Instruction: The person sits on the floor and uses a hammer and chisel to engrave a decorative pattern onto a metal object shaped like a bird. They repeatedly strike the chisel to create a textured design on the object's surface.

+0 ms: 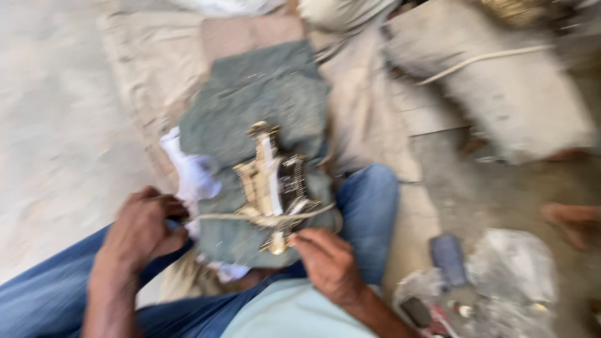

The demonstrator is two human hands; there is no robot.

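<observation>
The picture is blurred by motion. A gold-coloured ornate metal piece (273,181) lies on a grey-green cloth (256,112) spread over my lap and a block. My left hand (143,226) is closed around the handle of a thin tool (250,218) that reaches right across the lower part of the metal piece. My right hand (325,260) pinches the bottom end of the metal piece with its fingertips. A white rag (194,172) sticks out from under the cloth on the left.
I sit in blue jeans (369,206) on a dusty floor. A pale sack (501,94) with a cord lies at the upper right. A dark phone-like slab (448,258), clear plastic bags (519,269) and small items lie at the lower right. Someone's foot (573,220) shows at the right edge.
</observation>
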